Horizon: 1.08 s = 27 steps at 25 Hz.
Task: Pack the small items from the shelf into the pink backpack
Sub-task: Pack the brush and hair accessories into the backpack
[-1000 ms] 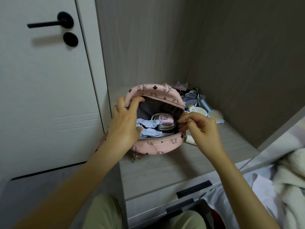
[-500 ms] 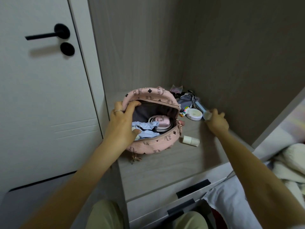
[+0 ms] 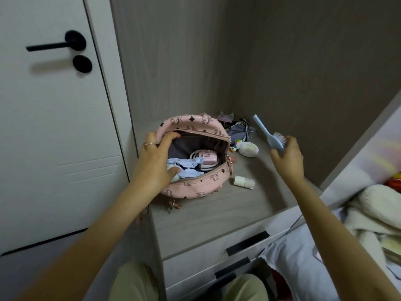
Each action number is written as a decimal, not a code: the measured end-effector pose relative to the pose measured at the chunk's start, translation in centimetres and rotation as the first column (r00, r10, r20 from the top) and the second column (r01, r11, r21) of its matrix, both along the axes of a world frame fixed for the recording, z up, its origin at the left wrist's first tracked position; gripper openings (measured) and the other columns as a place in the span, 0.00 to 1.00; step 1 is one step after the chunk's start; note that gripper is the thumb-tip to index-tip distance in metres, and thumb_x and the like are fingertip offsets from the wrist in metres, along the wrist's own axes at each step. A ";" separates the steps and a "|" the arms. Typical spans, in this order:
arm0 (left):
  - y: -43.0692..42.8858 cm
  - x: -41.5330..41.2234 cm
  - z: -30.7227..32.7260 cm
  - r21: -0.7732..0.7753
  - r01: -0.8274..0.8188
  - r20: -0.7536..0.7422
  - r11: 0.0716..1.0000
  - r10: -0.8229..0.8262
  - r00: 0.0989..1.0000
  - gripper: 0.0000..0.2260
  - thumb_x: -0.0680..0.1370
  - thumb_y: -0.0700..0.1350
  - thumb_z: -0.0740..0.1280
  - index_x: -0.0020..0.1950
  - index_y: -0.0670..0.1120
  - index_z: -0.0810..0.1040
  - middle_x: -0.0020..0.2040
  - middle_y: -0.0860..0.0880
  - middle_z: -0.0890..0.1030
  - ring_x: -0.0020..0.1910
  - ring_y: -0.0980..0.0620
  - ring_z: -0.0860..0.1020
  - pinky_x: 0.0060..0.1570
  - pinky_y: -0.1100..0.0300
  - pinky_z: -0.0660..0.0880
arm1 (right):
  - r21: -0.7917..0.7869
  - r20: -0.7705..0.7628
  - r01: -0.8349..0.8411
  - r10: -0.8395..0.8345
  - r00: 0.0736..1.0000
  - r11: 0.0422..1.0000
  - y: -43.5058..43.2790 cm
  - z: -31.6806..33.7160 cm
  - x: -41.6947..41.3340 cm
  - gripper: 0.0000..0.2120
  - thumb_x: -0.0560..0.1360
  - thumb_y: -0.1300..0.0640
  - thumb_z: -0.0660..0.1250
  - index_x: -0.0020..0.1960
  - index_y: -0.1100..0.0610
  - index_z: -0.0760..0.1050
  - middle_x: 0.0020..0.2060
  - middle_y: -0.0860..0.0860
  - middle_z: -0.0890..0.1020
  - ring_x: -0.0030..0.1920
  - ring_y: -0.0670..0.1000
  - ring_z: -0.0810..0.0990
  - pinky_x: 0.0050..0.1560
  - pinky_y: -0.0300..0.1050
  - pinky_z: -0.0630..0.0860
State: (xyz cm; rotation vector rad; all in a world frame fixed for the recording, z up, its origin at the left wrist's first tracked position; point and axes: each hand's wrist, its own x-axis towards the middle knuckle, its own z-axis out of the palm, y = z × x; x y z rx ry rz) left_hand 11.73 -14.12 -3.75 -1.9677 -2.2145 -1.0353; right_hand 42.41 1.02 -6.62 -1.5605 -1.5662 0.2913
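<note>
Left hand (image 3: pixel 154 161) grips the pink backpack (image 3: pixel 195 189) by its rim; right hand (image 3: pixel 287 157) grasps a blue hairbrush (image 3: pixel 263 129). A white bottle (image 3: pixel 244 182) lies at the backpack's four o'clock on the grey shelf (image 3: pixel 217 216).

We see dim, soft indoor light; the door handle (image 3: pixel 55 45) throws a faint shadow below it. Straight edges bow toward the corners, and the right hand (image 3: pixel 286 155) looks slightly blurred.
</note>
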 end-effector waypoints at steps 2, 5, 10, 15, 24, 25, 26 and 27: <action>0.0 0.0 0.1 0.003 0.010 0.018 1.000 -0.010 1.000 0.35 0.66 0.42 0.77 0.68 0.55 0.66 0.60 0.44 0.63 0.59 0.41 0.69 0.53 0.48 0.74 | 0.104 -0.260 -0.308 0.325 0.909 0.946 -2.5 2.6 -2.3 0.15 0.76 0.63 0.64 0.62 0.60 0.66 0.52 0.54 0.76 0.47 0.58 0.81 0.47 0.57 0.80; -0.1 -0.5 0.2 0.007 0.055 0.050 0.998 -0.055 0.997 0.35 0.65 0.43 0.78 0.69 0.53 0.66 0.61 0.44 0.64 0.60 0.42 0.69 0.56 0.48 0.73 | 0.202 -0.307 -0.688 0.712 0.631 0.697 -6.7 6.5 -5.4 0.13 0.76 0.64 0.64 0.59 0.54 0.69 0.52 0.51 0.75 0.47 0.53 0.82 0.43 0.49 0.82; -0.7 -2.2 0.5 -0.020 0.214 0.176 0.977 -0.207 0.962 0.36 0.65 0.38 0.77 0.69 0.56 0.67 0.56 0.50 0.65 0.57 0.49 0.70 0.55 0.57 0.69 | -0.079 0.325 -0.680 0.664 0.674 0.729 -10.5 7.9 -7.6 0.17 0.77 0.60 0.65 0.64 0.49 0.70 0.54 0.48 0.79 0.49 0.50 0.80 0.49 0.49 0.78; -1.2 -2.4 0.0 -0.013 0.182 0.058 0.983 -0.181 0.982 0.37 0.67 0.41 0.76 0.70 0.60 0.65 0.54 0.54 0.64 0.49 0.55 0.70 0.46 0.60 0.68 | -0.139 0.363 -0.766 0.752 0.550 0.628 -11.5 7.6 -8.1 0.18 0.75 0.66 0.64 0.63 0.51 0.73 0.55 0.44 0.78 0.49 0.39 0.74 0.51 0.32 0.71; -1.7 -1.6 -0.6 0.016 0.070 -0.052 0.997 -0.069 0.996 0.34 0.67 0.44 0.75 0.69 0.59 0.66 0.58 0.49 0.70 0.49 0.46 0.76 0.36 0.61 0.66 | -0.496 0.526 -0.563 0.745 0.410 0.661 -11.7 5.9 -9.4 0.22 0.82 0.52 0.53 0.75 0.45 0.57 0.74 0.46 0.63 0.71 0.49 0.64 0.68 0.41 0.60; -1.8 -1.5 -0.6 0.020 0.068 -0.056 0.998 -0.066 0.996 0.33 0.67 0.44 0.75 0.69 0.59 0.66 0.59 0.49 0.70 0.49 0.46 0.76 0.37 0.60 0.66 | -0.530 0.478 -0.563 0.772 0.419 0.634 -11.8 5.9 -9.3 0.22 0.82 0.50 0.51 0.75 0.44 0.56 0.75 0.45 0.60 0.73 0.47 0.61 0.71 0.41 0.58; -1.8 -1.5 -0.6 0.024 0.064 -0.061 0.998 -0.062 0.996 0.33 0.68 0.44 0.75 0.69 0.59 0.66 0.59 0.48 0.70 0.50 0.46 0.76 0.37 0.60 0.67 | -0.525 0.445 -0.573 0.776 0.446 0.630 -11.7 6.0 -9.3 0.21 0.82 0.49 0.51 0.74 0.44 0.58 0.73 0.46 0.62 0.72 0.47 0.62 0.71 0.43 0.59; -1.8 -1.4 -0.6 0.026 0.059 -0.067 0.998 -0.057 0.996 0.33 0.68 0.44 0.75 0.69 0.59 0.66 0.59 0.48 0.70 0.50 0.46 0.76 0.37 0.60 0.67 | -0.493 0.439 -0.583 0.763 0.474 0.646 -11.6 6.1 -9.3 0.20 0.82 0.50 0.52 0.73 0.45 0.62 0.69 0.47 0.65 0.68 0.48 0.67 0.68 0.44 0.63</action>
